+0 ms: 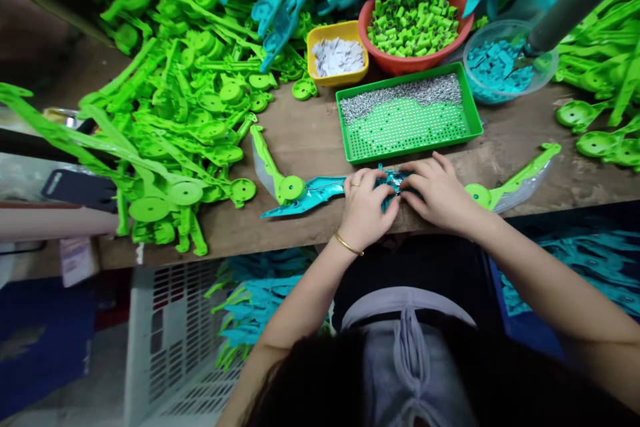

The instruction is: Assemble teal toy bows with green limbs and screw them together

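Bench: wooden worktop [310,140]; its near edge runs just under both hands, with bare wood only in a strip between tray and edge.
Teal part [320,190]: flat at the near edge, centre, pointed end to the left, touching a green disc piece [293,187].
Left hand [367,207]: fingers curled around the teal part's right end, grasping it.
Right hand [437,190]: fingers bent onto the same end, gripping it, meeting the left fingertips.
Green tray [407,113]: just beyond the hands.
Left side: green parts pile [175,100] spills to the near edge.
Right side: green arm piece [515,180] near the right wrist.
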`<state>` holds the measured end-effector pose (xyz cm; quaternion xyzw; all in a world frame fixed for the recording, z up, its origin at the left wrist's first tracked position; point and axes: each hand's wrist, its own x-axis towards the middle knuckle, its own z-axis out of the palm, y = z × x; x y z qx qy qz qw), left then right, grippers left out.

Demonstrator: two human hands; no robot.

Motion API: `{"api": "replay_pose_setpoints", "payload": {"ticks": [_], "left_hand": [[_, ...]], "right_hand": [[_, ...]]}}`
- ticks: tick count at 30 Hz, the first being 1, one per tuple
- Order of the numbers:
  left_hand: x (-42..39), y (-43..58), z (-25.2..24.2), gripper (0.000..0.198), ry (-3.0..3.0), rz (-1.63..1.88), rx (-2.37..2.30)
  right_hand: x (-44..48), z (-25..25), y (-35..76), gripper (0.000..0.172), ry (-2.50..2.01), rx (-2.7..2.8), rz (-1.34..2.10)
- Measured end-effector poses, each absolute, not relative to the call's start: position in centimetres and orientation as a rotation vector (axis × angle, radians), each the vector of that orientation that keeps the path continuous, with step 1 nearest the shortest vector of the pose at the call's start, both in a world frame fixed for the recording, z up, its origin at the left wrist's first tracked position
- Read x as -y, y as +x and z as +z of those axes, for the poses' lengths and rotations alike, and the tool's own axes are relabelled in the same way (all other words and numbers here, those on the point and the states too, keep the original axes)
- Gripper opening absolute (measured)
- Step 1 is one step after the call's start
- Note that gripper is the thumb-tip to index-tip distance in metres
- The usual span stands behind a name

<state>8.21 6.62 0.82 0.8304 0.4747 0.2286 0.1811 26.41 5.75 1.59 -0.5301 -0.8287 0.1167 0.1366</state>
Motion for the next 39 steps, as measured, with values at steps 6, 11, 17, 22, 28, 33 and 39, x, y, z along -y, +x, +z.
{"api": "replay_pose_setpoints", "payload": {"ticks": [6,11,17,22,28,33,39], "left_hand": [[-6.5,8.3,0.5,0.009,2.304,0.716,-1.329],[-6.6,8.1,0.0,0.027,2.302,0.744,-1.337],[-6.3,7.9,-0.4,0.018,2.432,0.774,-1.306],[-6.0,8.0,-1.0,0.021,2.677,0.739,-1.267],[-5.9,8.1,-1.2,0.023,2.666,0.689,-1.285],[-6.0,8.0,-1.3,0.022,2.628,0.727,-1.278],[-6.0,8.0,-1.4,0.023,2.535,0.765,-1.288]], "right_hand": [[-6.2,1.7,26.4,0.019,-1.539,2.311,0.511],[-6.3,1.3,25.6,0.01,-1.679,2.026,0.652],[-5.8,1.3,25.8,0.019,-1.587,2.243,0.396],[-5.4,1.6,26.8,0.028,-1.474,2.464,0.195],[-6.3,1.7,26.6,0.032,-1.447,2.487,0.15],[-7.0,2.1,26.2,0.03,-1.438,2.582,0.225],[-7.9,2.3,26.0,0.029,-1.449,2.596,0.374]]}}
